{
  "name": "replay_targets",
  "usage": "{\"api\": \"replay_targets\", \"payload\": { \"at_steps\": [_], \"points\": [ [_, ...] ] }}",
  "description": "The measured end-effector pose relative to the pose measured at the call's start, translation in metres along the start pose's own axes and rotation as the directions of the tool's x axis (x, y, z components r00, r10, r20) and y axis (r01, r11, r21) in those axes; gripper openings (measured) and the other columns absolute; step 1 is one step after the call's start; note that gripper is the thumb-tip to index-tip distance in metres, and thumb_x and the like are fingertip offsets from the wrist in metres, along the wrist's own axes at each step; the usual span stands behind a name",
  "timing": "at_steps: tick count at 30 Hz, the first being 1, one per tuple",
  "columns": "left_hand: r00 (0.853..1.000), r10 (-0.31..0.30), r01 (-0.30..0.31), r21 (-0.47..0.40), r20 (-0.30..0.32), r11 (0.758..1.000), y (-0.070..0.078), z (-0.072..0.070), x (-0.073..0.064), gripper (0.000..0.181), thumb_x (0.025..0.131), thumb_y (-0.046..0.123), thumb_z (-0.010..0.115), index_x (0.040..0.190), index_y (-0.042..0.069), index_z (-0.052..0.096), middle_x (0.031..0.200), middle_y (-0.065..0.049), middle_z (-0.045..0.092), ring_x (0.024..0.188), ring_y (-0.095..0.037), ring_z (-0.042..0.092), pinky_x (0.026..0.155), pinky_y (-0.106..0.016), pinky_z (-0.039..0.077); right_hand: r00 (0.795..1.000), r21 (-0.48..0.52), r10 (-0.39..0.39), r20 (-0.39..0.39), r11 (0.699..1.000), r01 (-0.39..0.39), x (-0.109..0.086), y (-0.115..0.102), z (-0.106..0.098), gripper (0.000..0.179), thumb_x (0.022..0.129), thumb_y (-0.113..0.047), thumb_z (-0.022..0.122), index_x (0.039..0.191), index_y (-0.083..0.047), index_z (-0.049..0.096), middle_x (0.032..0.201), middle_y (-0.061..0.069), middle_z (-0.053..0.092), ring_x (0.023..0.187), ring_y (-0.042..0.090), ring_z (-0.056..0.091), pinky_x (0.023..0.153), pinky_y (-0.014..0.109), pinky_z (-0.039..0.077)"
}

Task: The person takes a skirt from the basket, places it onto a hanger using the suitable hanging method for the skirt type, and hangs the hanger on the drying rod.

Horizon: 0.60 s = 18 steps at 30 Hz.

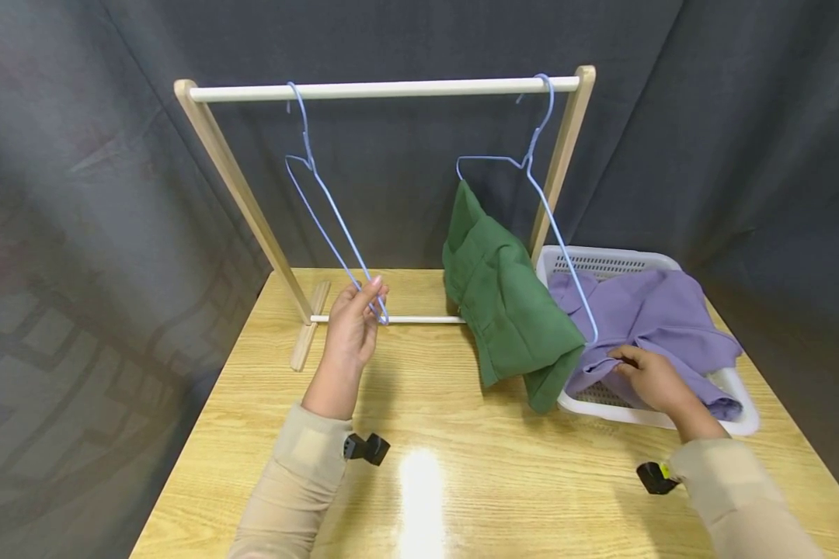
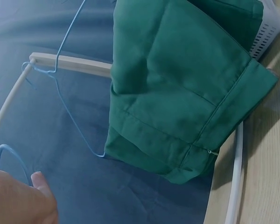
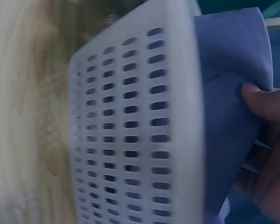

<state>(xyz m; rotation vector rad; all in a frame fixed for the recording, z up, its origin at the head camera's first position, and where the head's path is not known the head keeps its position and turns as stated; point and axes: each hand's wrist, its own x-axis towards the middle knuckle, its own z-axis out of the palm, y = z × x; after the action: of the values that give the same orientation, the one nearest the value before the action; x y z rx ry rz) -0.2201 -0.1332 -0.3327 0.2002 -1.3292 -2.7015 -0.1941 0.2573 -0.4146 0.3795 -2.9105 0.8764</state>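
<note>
Two blue wire hangers hook over the white top rail of a small wooden rack (image 1: 391, 90). My left hand (image 1: 353, 322) pinches the lower end of the left hanger (image 1: 335, 210), which carries no cloth. Over the right hanger (image 1: 555, 221) drapes a green garment (image 1: 510, 303), folded, with a seam and zip pull showing in the left wrist view. My right hand (image 1: 650, 376) pinches a purple garment (image 1: 671, 310) heaped in the white basket (image 1: 737, 388). In the right wrist view, thumb and fingers grip the cloth's edge beside the perforated basket wall.
The rack stands on a light wood table (image 1: 419, 435), with a wooden foot (image 1: 310, 326) at its left and a white lower bar (image 1: 419, 319). Behind hangs a dark grey curtain (image 1: 391, 39). The green garment hangs right beside the basket.
</note>
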Motion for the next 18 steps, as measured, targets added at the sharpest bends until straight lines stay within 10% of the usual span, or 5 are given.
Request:
{"api": "replay_targets", "payload": {
  "at_steps": [18],
  "points": [
    [0.998,0.004,-0.006,0.046,0.059,0.999,0.008,-0.003,-0.002,0.016,0.084,0.000,0.049,0.094,0.004,0.037,0.091,-0.007,0.045,0.075,-0.009,0.053,0.066,-0.014,0.043,0.985,-0.026,0.035,-0.167,0.999,-0.040,0.004,-0.018,-0.021,0.012,0.088,-0.006,0.048,0.089,0.001,0.056,0.083,0.018,0.056,0.070,0.018,0.046,0.059,0.032,0.036]
  ]
}}
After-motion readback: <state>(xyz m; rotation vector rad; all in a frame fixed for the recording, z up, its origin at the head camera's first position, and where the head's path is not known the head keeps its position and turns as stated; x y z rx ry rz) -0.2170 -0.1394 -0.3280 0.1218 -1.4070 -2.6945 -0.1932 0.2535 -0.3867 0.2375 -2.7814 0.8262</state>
